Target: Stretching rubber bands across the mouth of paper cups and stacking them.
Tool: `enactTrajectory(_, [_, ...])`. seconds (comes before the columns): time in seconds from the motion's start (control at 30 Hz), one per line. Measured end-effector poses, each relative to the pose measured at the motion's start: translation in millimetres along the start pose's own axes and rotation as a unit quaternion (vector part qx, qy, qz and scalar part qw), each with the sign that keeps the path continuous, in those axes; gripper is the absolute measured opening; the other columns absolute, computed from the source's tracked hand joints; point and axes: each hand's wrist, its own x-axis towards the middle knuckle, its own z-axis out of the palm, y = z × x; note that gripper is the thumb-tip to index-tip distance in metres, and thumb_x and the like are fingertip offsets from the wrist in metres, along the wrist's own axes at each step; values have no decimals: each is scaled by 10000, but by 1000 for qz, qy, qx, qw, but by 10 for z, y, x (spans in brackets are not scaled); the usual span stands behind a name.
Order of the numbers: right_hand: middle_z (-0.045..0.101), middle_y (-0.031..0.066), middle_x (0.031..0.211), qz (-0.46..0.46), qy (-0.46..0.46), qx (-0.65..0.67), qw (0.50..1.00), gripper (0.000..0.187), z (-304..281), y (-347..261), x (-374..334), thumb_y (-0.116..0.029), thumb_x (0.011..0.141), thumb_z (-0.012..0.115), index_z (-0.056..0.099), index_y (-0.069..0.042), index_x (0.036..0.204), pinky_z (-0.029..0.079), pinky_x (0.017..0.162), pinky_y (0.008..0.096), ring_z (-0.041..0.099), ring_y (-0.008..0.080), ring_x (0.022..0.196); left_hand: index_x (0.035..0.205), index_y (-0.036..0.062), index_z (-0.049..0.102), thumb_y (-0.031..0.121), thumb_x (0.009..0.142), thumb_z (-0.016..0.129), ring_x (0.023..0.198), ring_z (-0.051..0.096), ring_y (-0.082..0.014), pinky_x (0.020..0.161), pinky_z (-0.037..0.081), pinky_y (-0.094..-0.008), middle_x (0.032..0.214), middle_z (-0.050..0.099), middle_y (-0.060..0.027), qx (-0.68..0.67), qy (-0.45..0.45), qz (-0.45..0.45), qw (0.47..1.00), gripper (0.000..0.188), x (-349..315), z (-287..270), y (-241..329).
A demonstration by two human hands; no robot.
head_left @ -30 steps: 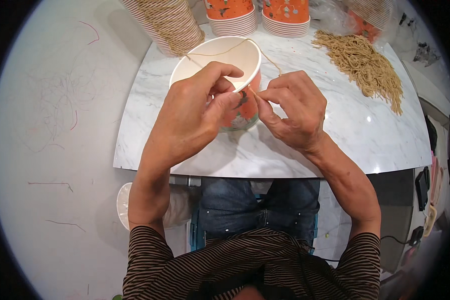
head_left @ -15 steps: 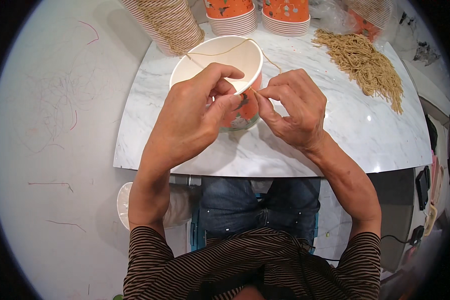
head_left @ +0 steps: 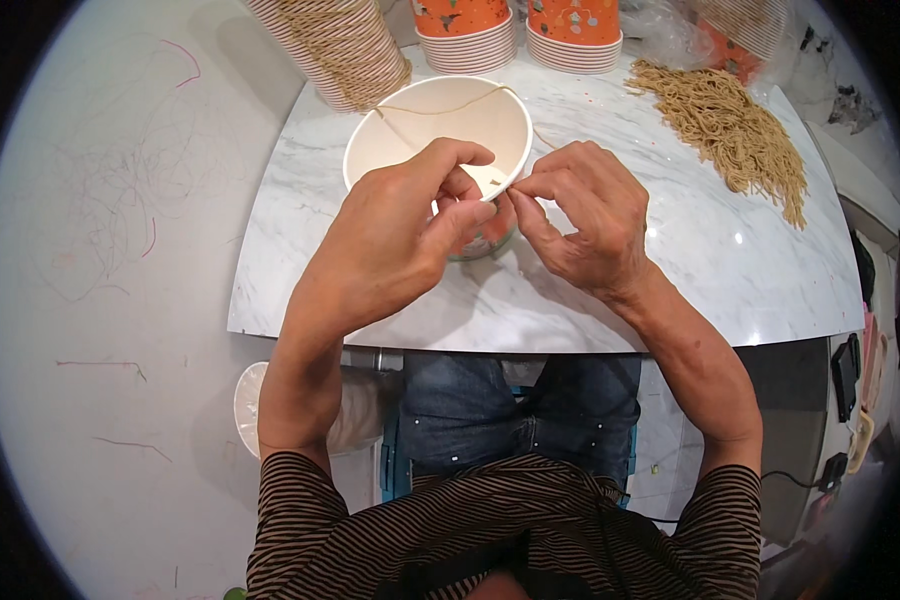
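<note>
A paper bucket (head_left: 425, 125), white inside and orange outside, tilts on the table in front of me. My left hand (head_left: 395, 225) reaches over its near rim, fingers curled inside and thumb against the outer wall. With thumb and forefinger pressed together, my right hand (head_left: 585, 220) pinches the end of a thin tan cord at the rim's right side; the fingertips largely hide that end. The rest of the cord (head_left: 448, 110) loops across the bucket's mouth and over the far rim. A small tan bit shows inside, close to the near rim.
A leaning stack of nested buckets with cords (head_left: 340, 50) stands at the back left. Two upside-down orange bucket stacks (head_left: 467, 50) are behind the bucket. A pile of tan cords (head_left: 725, 125) lies at the right on the marble-patterned table (head_left: 750, 280). A lined bin (head_left: 250, 410) sits below left.
The bucket has shifted slightly right and toward me. A small tan bit now shows inside its near rim. My right hand has moved only a little.
</note>
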Motion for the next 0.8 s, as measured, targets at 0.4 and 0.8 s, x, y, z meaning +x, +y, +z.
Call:
enactTrajectory(0.4, [661,54,836,11,-33,0,999,164,17,5,-33,-77,771,821,698,-79,881,493,640,374,642,249,734,1248,-5,679,-14,958,583,823,648,-197,788,524,-336,881,690,-114,91,-21,39,995,306,239,-73,-65])
enactTrajectory(0.8, [661,63,829,20,-31,1,999,165,28,24,-39,-75,796,820,708,-83,917,493,625,378,654,262,732,1080,-15,757,60,948,650,755,662,-201,736,540,-334,845,723,-151,123,-54,55,989,185,345,-89,-129])
